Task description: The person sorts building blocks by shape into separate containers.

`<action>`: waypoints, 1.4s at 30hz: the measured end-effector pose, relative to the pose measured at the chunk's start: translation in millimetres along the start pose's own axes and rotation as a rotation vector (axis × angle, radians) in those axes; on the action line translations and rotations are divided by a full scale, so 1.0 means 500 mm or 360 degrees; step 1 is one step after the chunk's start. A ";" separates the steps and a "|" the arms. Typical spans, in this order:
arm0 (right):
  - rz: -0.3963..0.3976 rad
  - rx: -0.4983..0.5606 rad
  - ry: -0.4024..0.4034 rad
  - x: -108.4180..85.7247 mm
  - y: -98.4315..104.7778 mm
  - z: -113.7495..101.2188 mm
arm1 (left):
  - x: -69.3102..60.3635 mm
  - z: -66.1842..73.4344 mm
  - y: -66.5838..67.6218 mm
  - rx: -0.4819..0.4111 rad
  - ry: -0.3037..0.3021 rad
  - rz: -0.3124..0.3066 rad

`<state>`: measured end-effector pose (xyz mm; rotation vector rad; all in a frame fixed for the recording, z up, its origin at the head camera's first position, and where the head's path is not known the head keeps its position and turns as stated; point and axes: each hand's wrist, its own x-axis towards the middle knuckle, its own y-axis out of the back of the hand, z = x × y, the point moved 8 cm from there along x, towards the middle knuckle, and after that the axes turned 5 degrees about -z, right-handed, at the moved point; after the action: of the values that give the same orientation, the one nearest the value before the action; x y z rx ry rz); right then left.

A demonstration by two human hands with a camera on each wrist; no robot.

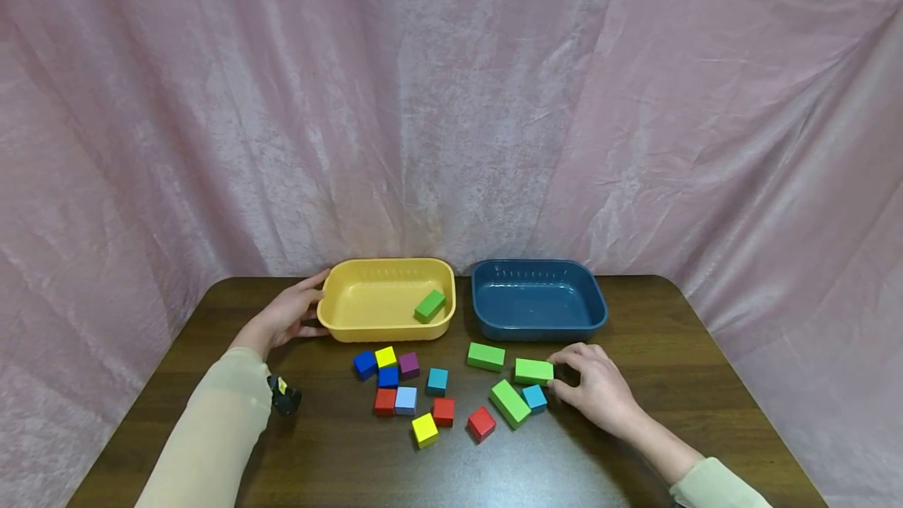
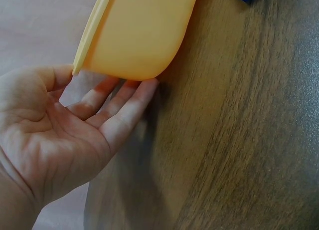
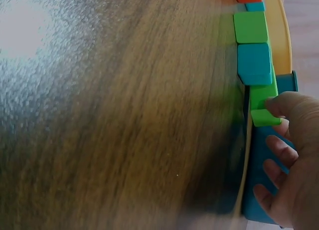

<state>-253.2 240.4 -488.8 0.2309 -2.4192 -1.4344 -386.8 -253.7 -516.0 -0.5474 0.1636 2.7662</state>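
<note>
My left hand (image 1: 292, 313) touches the left end of the yellow tray (image 1: 388, 333), its thumb at the rim and its fairly straight fingers against the outer wall (image 2: 144, 45). A single green block (image 1: 429, 306) lies inside this tray. With thumb and forefinger my right hand (image 1: 600, 390) pinches the right end of a green block (image 1: 532, 371) on the table. The right wrist view shows the thumb on that block (image 3: 261, 98), the other fingers loosely bent. Two more green blocks (image 1: 486, 357) (image 1: 510, 404) lie close by, with a teal cube (image 1: 534, 399) between.
A dark blue tray (image 1: 539, 333) stands right of the yellow one. Several cubes lie in front of the trays, among them a red cube (image 1: 481, 424), a yellow cube (image 1: 425, 430) and a purple cube (image 1: 408, 365). A pink curtain (image 1: 451, 116) hangs behind the wooden table (image 1: 339, 453).
</note>
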 end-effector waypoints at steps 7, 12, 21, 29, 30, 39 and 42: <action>0.0076 -0.0003 0.0020 -0.006 0.017 -0.003 | -0.002 0.003 -0.002 -0.0002 0.0004 0.0001; 0.0132 0.0001 0.0040 -0.009 0.031 -0.004 | -0.003 0.002 -0.005 -0.0006 0.0008 -0.0001; 0.0179 0.0039 0.0076 -0.010 0.054 -0.015 | -0.004 0.003 -0.004 -0.0002 0.0007 -0.0012; 0.0216 0.0104 0.0117 -0.003 0.068 -0.029 | 0.001 0.002 -0.006 -0.0021 0.0003 -0.0022; 0.0221 0.0111 0.0123 -0.002 0.069 -0.032 | 0.001 0.001 -0.006 -0.0022 0.0002 -0.0025; 0.0276 0.0158 0.0132 0.009 0.083 -0.050 | 0.004 -0.001 -0.004 -0.0021 -0.0007 -0.0019; 0.0286 0.0174 0.0119 0.014 0.087 -0.054 | 0.002 -0.001 -0.003 -0.0010 -0.0007 -0.0012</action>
<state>-249.2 237.0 -437.2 0.0876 -2.3924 -1.1975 -386.8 -251.9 -516.7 -0.5426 0.1518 2.7613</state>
